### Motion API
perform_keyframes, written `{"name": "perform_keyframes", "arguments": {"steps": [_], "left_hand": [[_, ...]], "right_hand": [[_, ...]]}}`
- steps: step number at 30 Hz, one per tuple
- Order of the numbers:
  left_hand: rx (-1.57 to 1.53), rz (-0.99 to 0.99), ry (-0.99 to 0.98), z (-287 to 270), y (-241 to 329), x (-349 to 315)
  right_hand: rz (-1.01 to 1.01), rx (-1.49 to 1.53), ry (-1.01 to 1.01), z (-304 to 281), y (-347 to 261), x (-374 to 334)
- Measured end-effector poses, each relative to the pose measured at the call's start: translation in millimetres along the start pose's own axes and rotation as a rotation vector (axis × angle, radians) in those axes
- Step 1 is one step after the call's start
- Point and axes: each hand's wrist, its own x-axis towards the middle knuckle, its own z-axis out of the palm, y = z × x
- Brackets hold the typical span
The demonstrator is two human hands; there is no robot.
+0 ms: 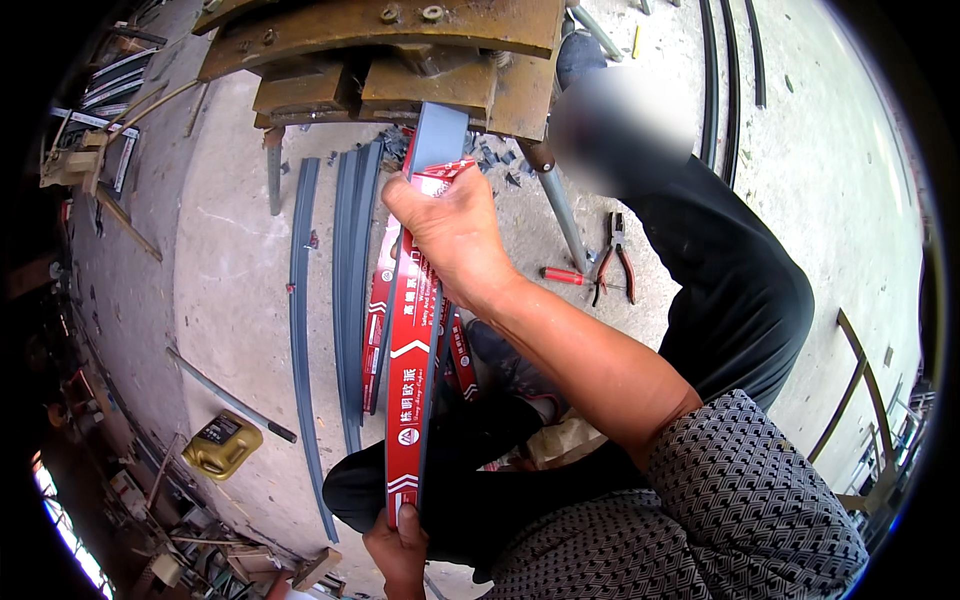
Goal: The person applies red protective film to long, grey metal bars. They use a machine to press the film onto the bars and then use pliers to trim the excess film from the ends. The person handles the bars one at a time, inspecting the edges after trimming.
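A long grey profile strip (440,135) covered in red printed film (405,350) runs from near my lap up to the metal press. My right hand (450,230) is closed around the strip near its far end, with a crumpled fold of the film between thumb and fingers. Past that hand the strip's surface is bare grey, and its tip reaches the press's lower edge. My left hand (397,550) grips the near end from below, thumb on top; most of its fingers are hidden.
The brown metal press (400,40) stands ahead on legs. More grey strips (305,330) lie on the floor at left, near a gold jug (222,445) and a rod (232,395). Pliers (616,260) and a red-handled tool (563,275) lie at right. Grey offcuts (495,158) litter the floor.
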Motion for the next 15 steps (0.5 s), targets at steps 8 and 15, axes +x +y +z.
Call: {"name": "perform_keyframes", "arguments": {"steps": [8,15], "left_hand": [[0.077,-0.066,0.038,0,-5,4],[0.053,-0.065,0.042,1,0,5]], "right_hand": [[-0.032,-0.055,0.014,10,24,-52],[-0.028,0.08,-0.007,12,34,-48]]}}
